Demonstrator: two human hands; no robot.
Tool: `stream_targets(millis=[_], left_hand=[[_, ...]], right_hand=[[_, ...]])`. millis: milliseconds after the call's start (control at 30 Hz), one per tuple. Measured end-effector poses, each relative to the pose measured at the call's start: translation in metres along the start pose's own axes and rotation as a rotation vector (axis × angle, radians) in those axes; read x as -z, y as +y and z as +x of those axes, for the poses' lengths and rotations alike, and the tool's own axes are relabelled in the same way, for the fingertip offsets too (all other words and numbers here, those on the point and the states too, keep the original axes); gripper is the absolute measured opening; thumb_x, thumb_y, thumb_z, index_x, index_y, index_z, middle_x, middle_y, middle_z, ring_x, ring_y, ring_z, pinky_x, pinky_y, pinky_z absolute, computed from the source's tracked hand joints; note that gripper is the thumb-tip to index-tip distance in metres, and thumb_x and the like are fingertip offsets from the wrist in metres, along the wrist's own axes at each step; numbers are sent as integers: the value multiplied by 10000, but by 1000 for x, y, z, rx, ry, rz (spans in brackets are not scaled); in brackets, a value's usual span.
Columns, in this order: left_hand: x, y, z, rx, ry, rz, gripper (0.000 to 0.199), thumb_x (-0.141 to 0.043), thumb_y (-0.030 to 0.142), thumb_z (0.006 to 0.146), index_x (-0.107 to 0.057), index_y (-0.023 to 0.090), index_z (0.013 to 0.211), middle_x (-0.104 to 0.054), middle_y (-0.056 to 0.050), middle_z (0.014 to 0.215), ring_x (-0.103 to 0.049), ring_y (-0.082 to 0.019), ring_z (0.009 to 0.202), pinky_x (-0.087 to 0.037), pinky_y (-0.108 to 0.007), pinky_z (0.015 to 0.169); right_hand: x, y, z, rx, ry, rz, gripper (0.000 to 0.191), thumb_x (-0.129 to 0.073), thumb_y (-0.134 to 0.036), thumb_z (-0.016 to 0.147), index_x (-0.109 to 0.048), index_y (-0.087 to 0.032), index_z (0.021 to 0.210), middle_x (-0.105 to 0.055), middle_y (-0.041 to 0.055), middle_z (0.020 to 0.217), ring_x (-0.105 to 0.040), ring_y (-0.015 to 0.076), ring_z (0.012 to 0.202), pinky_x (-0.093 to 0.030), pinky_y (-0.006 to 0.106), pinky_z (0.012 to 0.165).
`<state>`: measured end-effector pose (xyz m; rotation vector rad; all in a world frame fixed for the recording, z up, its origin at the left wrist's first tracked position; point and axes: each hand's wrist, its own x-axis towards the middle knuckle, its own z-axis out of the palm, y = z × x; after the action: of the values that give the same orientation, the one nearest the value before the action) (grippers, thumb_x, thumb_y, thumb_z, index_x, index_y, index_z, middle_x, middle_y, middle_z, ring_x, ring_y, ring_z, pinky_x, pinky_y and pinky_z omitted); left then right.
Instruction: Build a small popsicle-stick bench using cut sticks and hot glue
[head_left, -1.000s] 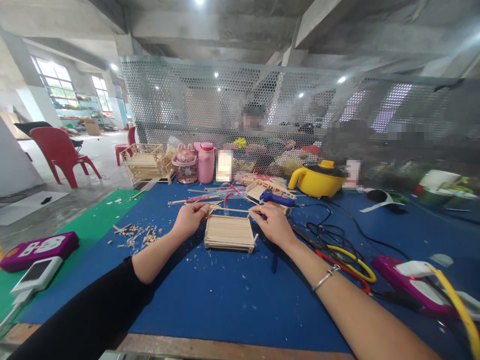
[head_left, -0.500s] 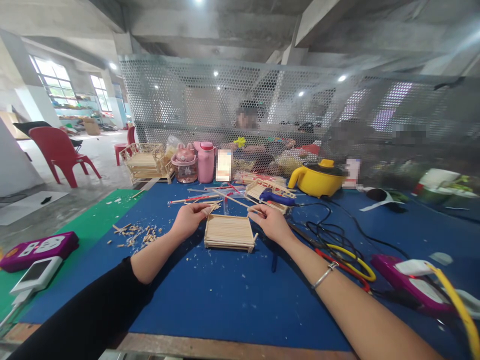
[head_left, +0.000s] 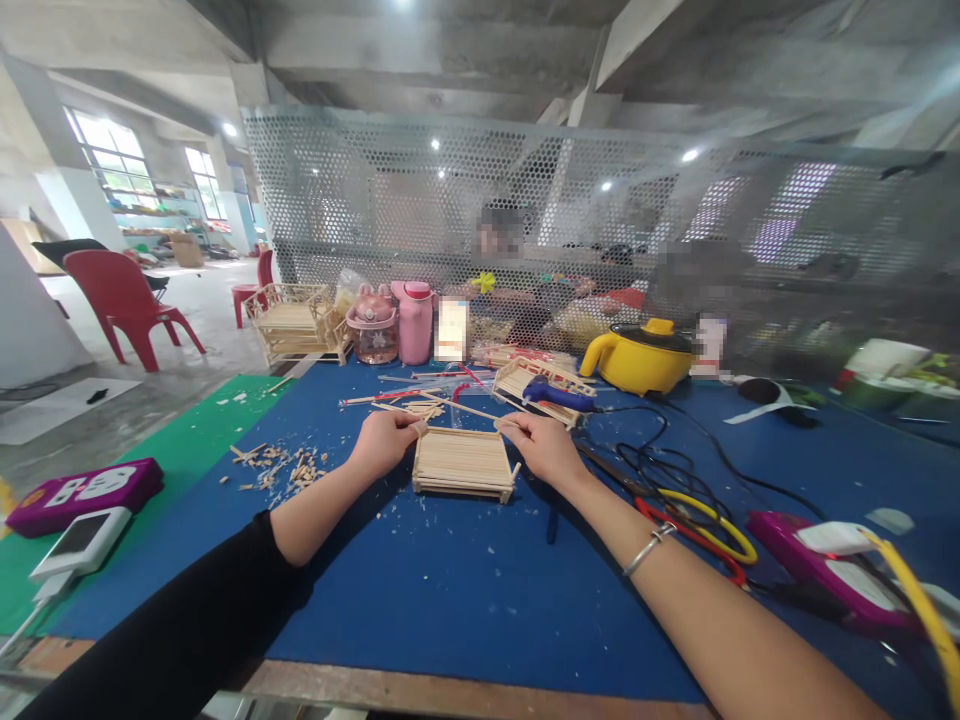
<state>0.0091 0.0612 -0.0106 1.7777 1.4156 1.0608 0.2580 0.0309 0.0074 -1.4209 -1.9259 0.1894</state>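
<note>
"Head view: what's there?"
"Flat, bumpy wooden rack [head_left: 459, 462], between the left hand [head_left: 381, 442] and right hand [head_left: 544, 446]."
"Holding?"
"Right pinches a thin, straight stick [head_left: 466, 406]; left's curled, can't tell around what."

Lt tan stick frame [head_left: 463, 460], dk blue mat [head_left: 450, 600], yel/blk pot [head_left: 645, 372], pink flask [head_left: 415, 328].

Slatted rack [head_left: 459, 458]: matt wd., ribbed surf.

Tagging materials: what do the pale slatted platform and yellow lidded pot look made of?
Pale slatted rectangular platform: apparently unpainted wood or bamboo, matt, judging by its tan sticks. Yellow round lidded pot: probably smooth plastic outside, by its even colour and moulded-looking handle.
</note>
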Motion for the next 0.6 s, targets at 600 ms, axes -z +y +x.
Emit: stream_targets(millis=[600], left_hand=[[0,-2,0,-25,-15,58,307,-584,403,723,-755,173,832,-721,-39,719,-619,-209,675,-412,-275,593]], right_hand=[[0,2,-4,8,8,-41,233,-495,-323,845,-707,-234,883,-739,22,920,-678,211,861,-501,309,747]])
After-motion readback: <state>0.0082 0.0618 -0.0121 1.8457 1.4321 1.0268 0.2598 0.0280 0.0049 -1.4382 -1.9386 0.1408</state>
